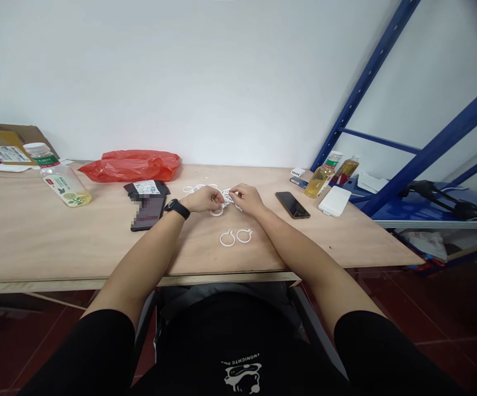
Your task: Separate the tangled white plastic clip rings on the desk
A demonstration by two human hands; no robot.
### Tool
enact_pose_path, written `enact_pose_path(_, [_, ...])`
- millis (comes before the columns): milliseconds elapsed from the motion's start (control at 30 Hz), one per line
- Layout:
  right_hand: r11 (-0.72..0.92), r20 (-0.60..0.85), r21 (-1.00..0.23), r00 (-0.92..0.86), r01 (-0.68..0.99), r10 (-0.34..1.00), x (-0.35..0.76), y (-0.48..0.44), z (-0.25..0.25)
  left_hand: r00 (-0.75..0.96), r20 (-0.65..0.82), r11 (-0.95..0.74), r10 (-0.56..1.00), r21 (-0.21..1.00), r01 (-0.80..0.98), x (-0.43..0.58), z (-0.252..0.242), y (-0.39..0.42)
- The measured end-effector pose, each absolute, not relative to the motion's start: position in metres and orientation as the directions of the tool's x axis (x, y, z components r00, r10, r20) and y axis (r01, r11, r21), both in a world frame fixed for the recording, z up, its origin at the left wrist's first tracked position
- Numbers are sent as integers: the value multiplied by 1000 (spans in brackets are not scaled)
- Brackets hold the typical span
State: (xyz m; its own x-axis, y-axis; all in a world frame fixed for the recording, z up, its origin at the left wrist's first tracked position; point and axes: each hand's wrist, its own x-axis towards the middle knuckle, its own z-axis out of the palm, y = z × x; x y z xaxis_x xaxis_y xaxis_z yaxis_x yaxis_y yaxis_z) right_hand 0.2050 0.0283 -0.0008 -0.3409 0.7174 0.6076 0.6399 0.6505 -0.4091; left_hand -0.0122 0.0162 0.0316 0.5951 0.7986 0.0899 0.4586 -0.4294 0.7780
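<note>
Several white rings and small white pieces [226, 197] lie in a pile on the wooden table. My left hand [206, 199], with a black watch on its wrist, is closed at the left side of the pile, a white ring just under its fingertips. At the pile's right side my right hand [247, 198] has its fingers pinched together near small white pieces. What either hand grips is too small to make out. Nearer the front edge, two white rings with small clips, a left one [227, 238] and a right one [244, 236], lie side by side.
Behind my left hand are a red plastic bag [133, 165] and a black package [147, 212]. A bottle [62, 179] and a cardboard box [9, 144] stand farther left. On the right are a phone [292, 204], a white case [334, 201], a bottle [323, 177] and blue shelving [423, 154].
</note>
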Motion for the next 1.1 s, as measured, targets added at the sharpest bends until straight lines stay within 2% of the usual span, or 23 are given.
enact_pose_path(67, [679,581,-425,-395,599,712,202,26,0,481,261,-460,837,811,361,-9,26,21])
enact_pose_path(133, [693,566,-431,-425,577,706,199,24,0,397,329,-471,857,813,342,-5,21,24])
enact_pose_path(500, [719,567,-429,-456,547,686,198,24,0,296,416,-509,860,743,434,0,8,25])
enact_pose_path(767, [724,578,-470,-444,506,685,196,24,1,355,448,-564,821,536,628,0,15,16])
enact_pose_path(967, [715,566,-469,-445,519,694,196,23,7,421,500,-624,757,360,693,-1,19,13])
enact_pose_path(1100, [713,548,-467,-461,523,698,198,23,7,436,482,-617,760,323,718,-2,19,16])
